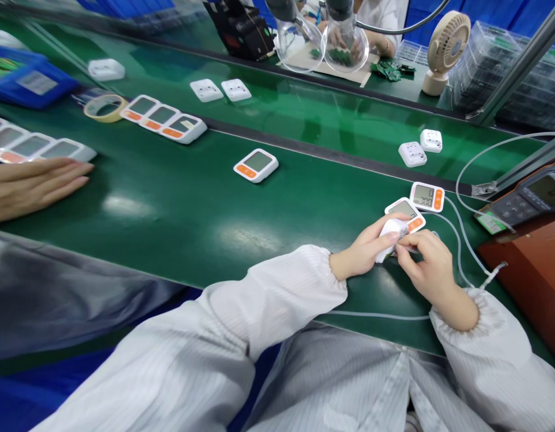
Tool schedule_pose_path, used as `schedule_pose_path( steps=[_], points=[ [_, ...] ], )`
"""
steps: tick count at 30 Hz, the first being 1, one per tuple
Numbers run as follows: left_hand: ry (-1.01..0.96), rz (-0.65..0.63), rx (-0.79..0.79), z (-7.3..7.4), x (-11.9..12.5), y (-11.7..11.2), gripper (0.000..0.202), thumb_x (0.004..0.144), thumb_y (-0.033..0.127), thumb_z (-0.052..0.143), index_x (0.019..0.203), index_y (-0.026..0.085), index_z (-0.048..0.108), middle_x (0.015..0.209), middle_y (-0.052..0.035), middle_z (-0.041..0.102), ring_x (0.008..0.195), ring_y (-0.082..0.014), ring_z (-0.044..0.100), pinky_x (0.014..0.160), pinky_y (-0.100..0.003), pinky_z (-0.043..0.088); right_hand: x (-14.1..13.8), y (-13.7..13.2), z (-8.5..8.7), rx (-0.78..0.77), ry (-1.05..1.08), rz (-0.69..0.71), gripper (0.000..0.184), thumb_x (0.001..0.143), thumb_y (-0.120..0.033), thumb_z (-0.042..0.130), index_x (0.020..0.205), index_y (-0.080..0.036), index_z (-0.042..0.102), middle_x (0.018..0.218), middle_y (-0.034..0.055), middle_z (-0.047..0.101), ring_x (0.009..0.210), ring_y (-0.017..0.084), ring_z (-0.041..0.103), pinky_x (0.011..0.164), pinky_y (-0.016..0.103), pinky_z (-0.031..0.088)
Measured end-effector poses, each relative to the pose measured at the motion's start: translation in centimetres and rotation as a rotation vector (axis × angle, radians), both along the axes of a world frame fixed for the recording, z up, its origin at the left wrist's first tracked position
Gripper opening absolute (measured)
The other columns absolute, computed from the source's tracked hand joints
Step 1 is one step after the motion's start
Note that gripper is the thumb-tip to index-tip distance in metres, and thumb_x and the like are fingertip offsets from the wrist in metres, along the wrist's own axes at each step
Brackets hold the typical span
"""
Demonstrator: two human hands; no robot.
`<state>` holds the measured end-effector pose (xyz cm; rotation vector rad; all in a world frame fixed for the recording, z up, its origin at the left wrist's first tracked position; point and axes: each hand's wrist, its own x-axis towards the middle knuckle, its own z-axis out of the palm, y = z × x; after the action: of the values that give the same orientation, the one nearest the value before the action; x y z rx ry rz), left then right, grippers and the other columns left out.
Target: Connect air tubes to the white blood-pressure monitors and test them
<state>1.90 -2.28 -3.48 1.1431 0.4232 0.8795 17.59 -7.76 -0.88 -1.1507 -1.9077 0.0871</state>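
Observation:
My left hand (365, 252) and my right hand (428, 267) meet over the green belt (178, 210) at the right. Both grip a white and orange monitor unit (405, 215) with a grey screen, tilted up at its near end. A thin grey tube (459, 246) runs from near my right hand. Just behind it lies a second unit (427, 196) whose screen shows digits. Another unit (256, 164) lies alone on the belt further left.
A co-worker's hand (32, 186) rests flat at the left by a row of units (34, 146). More units (164, 119), a tape roll (105, 107), white housings (219, 90), a meter (527, 201) and a fan (446, 51) lie around.

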Motion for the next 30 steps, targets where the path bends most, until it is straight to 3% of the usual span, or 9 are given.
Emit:
schedule_pose_path(
  steps=[18,25,30],
  points=[
    [0.216,0.062,0.245,-0.2,-0.6,0.2,0.06,0.092,0.062,0.055,0.132,0.018,0.057,0.115,-0.0094,0.065,0.101,-0.0238,0.06,0.094,-0.037,0.045,-0.2,-0.2,0.0,0.036,-0.06,-0.027,0.012,0.094,-0.013,0.061,0.085,-0.021,0.06,0.072,-0.0006,0.065,0.066,0.015,0.059,0.063,0.028,0.046],
    [0.068,-0.023,-0.036,0.6,0.1,0.3,0.061,0.088,0.064,0.061,0.127,0.017,0.063,0.119,-0.0114,0.066,0.101,-0.0234,0.062,0.088,-0.034,0.048,0.0,-0.1,0.3,0.046,-0.052,-0.035,0.01,0.094,-0.014,0.062,0.088,-0.021,0.063,0.077,0.0007,0.07,0.07,0.016,0.063,0.066,0.03,0.049],
    [0.066,-0.003,-0.085,0.6,0.1,0.3,0.061,0.086,0.063,0.064,0.125,0.017,0.064,0.108,-0.0093,0.067,0.087,-0.0194,0.061,0.078,-0.032,0.048,0.1,-0.1,0.3,0.08,-0.03,-0.048,0.009,0.093,-0.013,0.063,0.089,-0.022,0.065,0.078,0.001,0.072,0.071,0.017,0.065,0.067,0.031,0.05]
  ],
)
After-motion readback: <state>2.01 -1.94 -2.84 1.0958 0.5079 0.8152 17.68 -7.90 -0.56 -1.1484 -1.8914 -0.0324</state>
